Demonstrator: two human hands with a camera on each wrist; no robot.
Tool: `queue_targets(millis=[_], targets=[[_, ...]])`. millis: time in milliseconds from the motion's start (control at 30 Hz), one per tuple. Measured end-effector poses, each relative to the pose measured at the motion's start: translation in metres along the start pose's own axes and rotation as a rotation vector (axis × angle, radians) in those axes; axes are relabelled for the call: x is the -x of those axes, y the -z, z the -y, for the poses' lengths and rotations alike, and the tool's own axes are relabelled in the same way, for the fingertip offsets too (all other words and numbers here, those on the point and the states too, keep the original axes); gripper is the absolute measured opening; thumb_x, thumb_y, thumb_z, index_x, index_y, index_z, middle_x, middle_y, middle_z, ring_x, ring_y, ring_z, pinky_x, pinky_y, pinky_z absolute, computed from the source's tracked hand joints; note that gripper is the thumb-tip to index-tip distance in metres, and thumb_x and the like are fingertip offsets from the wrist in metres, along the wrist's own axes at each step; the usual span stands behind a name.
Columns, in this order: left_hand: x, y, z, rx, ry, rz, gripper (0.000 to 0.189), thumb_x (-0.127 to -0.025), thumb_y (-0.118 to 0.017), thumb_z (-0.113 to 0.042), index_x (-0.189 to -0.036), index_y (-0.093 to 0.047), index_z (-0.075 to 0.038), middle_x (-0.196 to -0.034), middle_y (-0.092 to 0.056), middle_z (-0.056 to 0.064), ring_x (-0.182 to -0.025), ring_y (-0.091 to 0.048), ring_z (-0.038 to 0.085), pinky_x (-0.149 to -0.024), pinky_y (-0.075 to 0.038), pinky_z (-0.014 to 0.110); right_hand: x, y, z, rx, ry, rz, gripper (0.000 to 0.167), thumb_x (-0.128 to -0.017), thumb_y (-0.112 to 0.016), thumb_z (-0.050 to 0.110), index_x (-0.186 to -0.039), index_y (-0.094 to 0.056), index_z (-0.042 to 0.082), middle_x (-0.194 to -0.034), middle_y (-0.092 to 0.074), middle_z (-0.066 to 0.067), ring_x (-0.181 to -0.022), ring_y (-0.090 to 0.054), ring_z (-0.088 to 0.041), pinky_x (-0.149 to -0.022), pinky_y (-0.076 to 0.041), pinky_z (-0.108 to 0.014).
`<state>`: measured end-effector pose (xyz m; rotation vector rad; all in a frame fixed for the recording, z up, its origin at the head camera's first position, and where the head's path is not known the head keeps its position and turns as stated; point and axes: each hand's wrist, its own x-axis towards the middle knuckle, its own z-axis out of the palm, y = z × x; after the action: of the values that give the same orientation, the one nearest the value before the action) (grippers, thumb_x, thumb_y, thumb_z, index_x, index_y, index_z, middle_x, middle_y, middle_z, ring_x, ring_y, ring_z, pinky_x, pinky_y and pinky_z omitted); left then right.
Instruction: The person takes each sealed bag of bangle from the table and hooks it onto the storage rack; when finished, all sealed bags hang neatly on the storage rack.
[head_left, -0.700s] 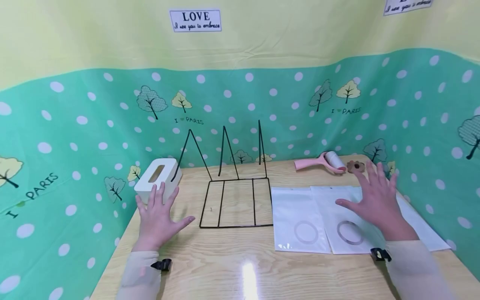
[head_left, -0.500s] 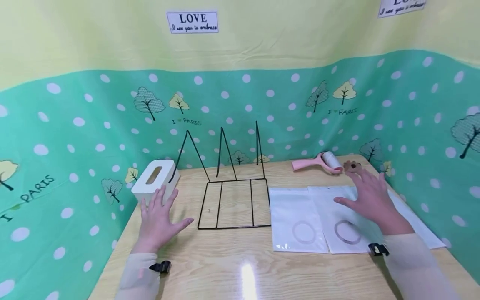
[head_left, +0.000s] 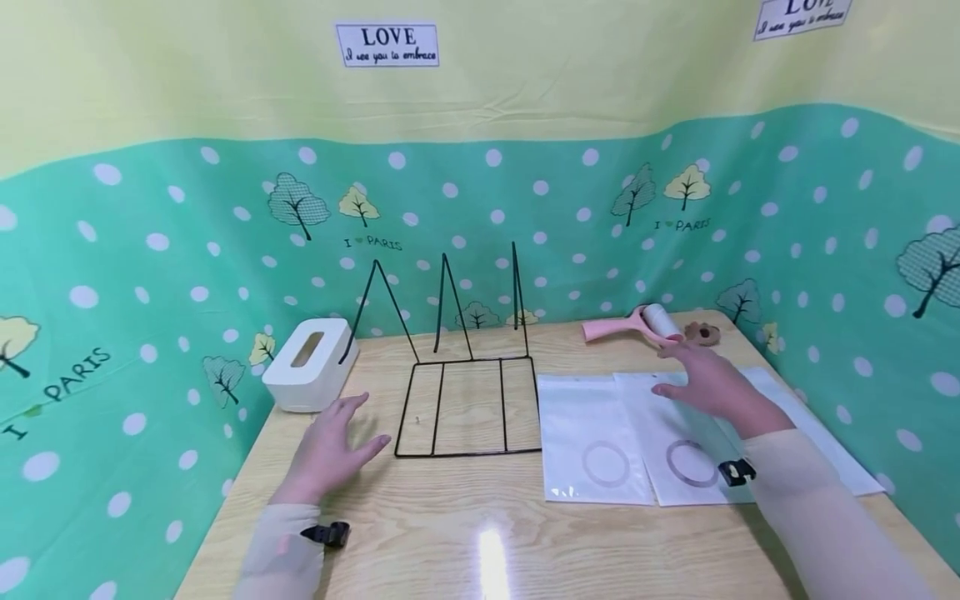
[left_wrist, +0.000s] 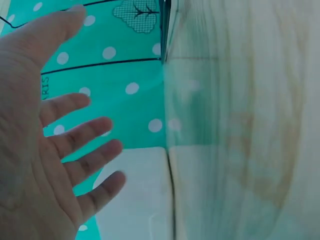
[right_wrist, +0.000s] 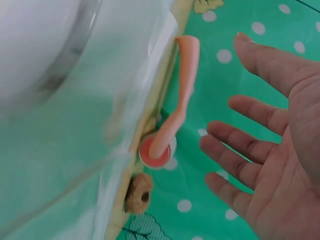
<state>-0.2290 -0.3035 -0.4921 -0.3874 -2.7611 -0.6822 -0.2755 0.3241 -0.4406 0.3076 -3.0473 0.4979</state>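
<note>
My left hand (head_left: 327, 450) hovers over the left of the table, holding nothing, just in front of a white tissue box (head_left: 330, 375). Its fingers and thumb are spread apart in the left wrist view. To its right stands a black wire rack (head_left: 468, 455) with three upright peaks. My right hand (head_left: 708, 383) is above flat white plastic pouches (head_left: 585, 417), each of the nearer two marked by a ring. In the head view its fingertips overlap the end of a pink lint roller (head_left: 611, 329). Relaxed, parted fingers show in the right wrist view (right_wrist: 240, 155).
A brown flower-shaped object (head_left: 702, 334) lies in the back right corner, next to the lint roller. Green and yellow patterned cloth (head_left: 487, 183) hangs around the back and sides of the wooden table (head_left: 420, 533). Each wrist carries a black strap mount (head_left: 330, 534).
My right hand has moved left and lowered from its raised, spread pose. My left hand has tilted, with its fingers dropping away from the tissue box. The objects on the table stay put.
</note>
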Motion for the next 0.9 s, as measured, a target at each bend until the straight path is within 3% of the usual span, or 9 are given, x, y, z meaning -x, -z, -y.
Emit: queue_targets(millis=[233,467,900], targets=[[0.003,-0.008,0.001,0.115,0.062,0.102,0.080,-0.091,-0.079,-0.054,-0.151,-0.053,-0.007,-0.144,-0.057,0.017,-0.132,-0.054,0.042,-0.107,-0.043,0.061,-0.024,-0.014,0.009,-0.056,0.014,0.084,0.062,-0.092,-0.083,0.035,-0.140,-0.062,0.002,-0.139,-0.059,-0.023,-0.125,-0.057,-0.044,-0.097,-0.049,-0.062],[0.002,-0.017,0.000,0.177,0.121,0.181,0.077,-0.090,-0.080,-0.052,-0.149,-0.056,-0.008,-0.138,-0.061,0.009,-0.120,-0.061,0.032,-0.099,-0.050,0.054,-0.042,-0.019,0.021,-0.135,0.060,0.141,0.057,-0.094,-0.081,0.029,-0.139,-0.062,-0.001,-0.135,-0.065,-0.020,-0.123,-0.060,-0.041,-0.100,-0.049,-0.059],[-0.001,-0.030,0.000,0.212,0.142,0.212,0.068,-0.086,-0.086,-0.049,-0.138,-0.065,-0.011,-0.109,-0.061,-0.001,-0.090,-0.054,0.018,-0.079,-0.046,0.036,-0.067,-0.044,0.017,-0.238,0.064,0.141,0.044,-0.092,-0.083,0.020,-0.128,-0.069,-0.001,-0.118,-0.071,-0.016,-0.110,-0.066,-0.035,-0.094,-0.053,-0.053]])
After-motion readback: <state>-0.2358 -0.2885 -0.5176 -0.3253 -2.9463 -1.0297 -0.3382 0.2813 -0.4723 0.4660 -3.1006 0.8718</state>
